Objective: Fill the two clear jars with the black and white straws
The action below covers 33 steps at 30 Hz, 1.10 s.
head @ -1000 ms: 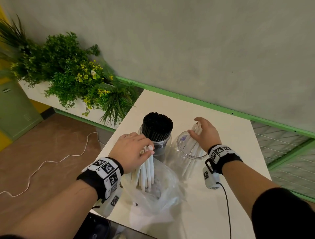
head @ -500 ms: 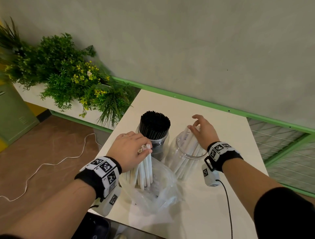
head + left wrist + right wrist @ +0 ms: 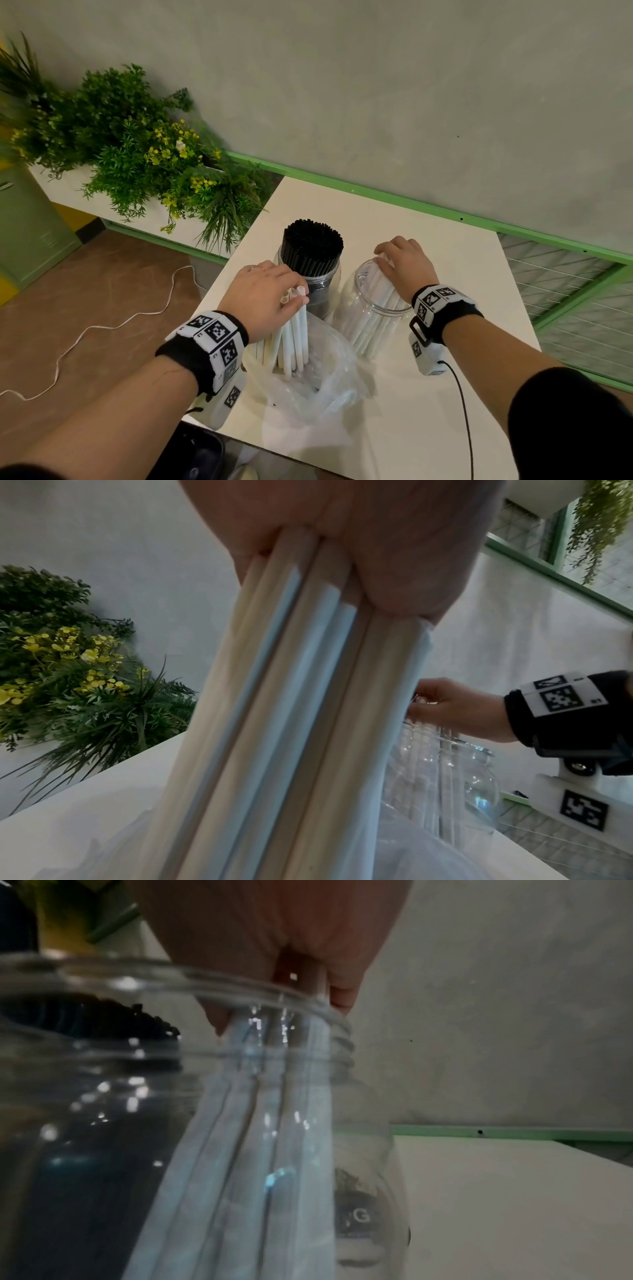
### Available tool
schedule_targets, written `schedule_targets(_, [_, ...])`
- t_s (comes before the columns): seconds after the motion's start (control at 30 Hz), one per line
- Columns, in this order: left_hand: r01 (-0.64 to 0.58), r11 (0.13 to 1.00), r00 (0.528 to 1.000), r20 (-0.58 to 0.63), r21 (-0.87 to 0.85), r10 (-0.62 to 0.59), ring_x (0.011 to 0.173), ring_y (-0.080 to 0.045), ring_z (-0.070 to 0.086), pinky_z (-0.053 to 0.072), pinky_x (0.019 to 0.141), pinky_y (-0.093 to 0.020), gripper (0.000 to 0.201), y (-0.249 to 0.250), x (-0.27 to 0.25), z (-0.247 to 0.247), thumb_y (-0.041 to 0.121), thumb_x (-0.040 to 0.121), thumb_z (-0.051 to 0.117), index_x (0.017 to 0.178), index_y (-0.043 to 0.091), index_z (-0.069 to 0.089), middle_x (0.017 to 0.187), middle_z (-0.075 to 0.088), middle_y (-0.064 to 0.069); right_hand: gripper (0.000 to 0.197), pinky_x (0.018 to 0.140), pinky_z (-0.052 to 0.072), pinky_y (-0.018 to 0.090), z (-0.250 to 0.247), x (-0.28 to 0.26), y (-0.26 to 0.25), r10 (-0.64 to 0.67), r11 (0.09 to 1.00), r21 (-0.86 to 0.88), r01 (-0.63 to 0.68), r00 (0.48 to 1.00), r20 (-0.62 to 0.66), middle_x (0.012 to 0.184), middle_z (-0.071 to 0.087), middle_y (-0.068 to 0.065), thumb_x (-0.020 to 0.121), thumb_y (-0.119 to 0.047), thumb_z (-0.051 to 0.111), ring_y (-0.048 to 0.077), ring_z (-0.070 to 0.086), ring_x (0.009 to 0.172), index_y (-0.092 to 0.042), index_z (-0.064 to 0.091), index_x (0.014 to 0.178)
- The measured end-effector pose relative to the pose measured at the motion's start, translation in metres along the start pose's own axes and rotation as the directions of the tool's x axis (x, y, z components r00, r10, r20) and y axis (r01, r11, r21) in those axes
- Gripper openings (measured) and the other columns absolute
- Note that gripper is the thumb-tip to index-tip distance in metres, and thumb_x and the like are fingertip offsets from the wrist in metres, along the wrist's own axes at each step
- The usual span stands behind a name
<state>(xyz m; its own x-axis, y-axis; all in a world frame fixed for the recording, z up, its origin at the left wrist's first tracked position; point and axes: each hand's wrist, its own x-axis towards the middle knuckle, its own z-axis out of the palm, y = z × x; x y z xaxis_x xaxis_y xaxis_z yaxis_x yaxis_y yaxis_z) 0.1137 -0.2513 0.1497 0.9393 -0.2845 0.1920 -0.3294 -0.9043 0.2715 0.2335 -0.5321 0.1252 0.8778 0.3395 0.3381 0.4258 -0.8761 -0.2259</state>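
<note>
Hands: left (image 3: 263, 298) grips white straws (image 3: 294, 339) | right (image 3: 404, 267) holds straws in jar (image 3: 373, 318) (plastic bag (image 3: 325, 387) beside)

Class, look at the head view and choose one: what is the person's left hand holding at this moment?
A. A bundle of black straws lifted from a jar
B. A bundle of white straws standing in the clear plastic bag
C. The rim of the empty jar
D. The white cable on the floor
B: the left hand grips a bundle of white straws whose lower ends stand in the clear plastic bag; the black straws sit untouched in their jar.
</note>
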Motion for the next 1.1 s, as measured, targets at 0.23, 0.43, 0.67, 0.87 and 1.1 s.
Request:
schedule_targets(0.23, [0.009, 1.000, 1.000, 0.025, 0.029, -0.009, 0.094, -0.010, 0.053, 0.037, 0.080, -0.031, 0.037, -0.001, 0.002, 0.000, 0.058, 0.085, 0.028, 0.098, 0.039, 0.058, 0.097, 0.059, 0.018, 0.016, 0.063, 0.045, 0.033, 0.002, 0.001, -0.003, 0.109, 0.993, 0.052, -0.102, 0.982, -0.157, 0.104, 0.056, 0.007, 0.096, -0.021, 0.054, 0.028, 0.053, 0.095, -0.011, 0.062, 0.104])
schedule_targets(0.43, [0.009, 1.000, 1.000, 0.027, 0.021, -0.010, 0.093, -0.010, 0.053, 0.037, 0.081, -0.031, 0.039, 0.000, 0.001, 0.000, 0.059, 0.085, 0.027, 0.098, 0.039, 0.058, 0.098, 0.059, 0.018, 0.023, 0.061, 0.038, 0.029, -0.001, -0.001, -0.001, 0.150, 0.989, 0.000, -0.150, 0.988, -0.028, 0.100, 0.058, 0.001, 0.100, -0.031, 0.045, 0.026, 0.059, 0.082, -0.016, 0.061, 0.106])
schedule_targets(0.67, [-0.007, 1.000, 1.000, 0.023, 0.002, 0.007, 0.091, -0.010, 0.052, 0.036, 0.079, -0.031, 0.036, -0.001, 0.002, 0.001, 0.057, 0.086, 0.028, 0.097, 0.038, 0.057, 0.097, 0.059, 0.018, 0.027, 0.063, 0.038, 0.029, -0.004, -0.006, -0.003, 0.202, 0.979, -0.033, -0.201, 0.979, 0.030, 0.101, 0.056, 0.001, 0.099, -0.036, 0.044, 0.025, 0.057, 0.090, -0.017, 0.062, 0.105])
schedule_targets(0.87, [-0.012, 1.000, 0.999, 0.032, 0.014, 0.011, 0.092, -0.010, 0.051, 0.038, 0.081, -0.031, 0.039, 0.000, 0.003, 0.001, 0.058, 0.085, 0.026, 0.098, 0.039, 0.057, 0.098, 0.058, 0.019, 0.023, 0.066, 0.039, 0.029, -0.005, -0.012, 0.001, 0.118, 0.993, -0.025, -0.118, 0.993, 0.006, 0.098, 0.058, 0.003, 0.097, -0.033, 0.052, 0.025, 0.054, 0.093, -0.014, 0.065, 0.100])
schedule_targets(1.1, [-0.018, 1.000, 1.000, 0.022, 0.016, 0.017, 0.092, -0.009, 0.052, 0.039, 0.081, -0.031, 0.037, 0.000, 0.003, 0.002, 0.058, 0.085, 0.028, 0.097, 0.038, 0.058, 0.097, 0.059, 0.018, 0.017, 0.076, 0.045, 0.037, -0.006, -0.005, 0.007, 0.093, 0.996, -0.005, -0.094, 0.993, -0.078, 0.095, 0.059, 0.009, 0.095, -0.023, 0.058, 0.031, 0.051, 0.092, -0.009, 0.067, 0.098])
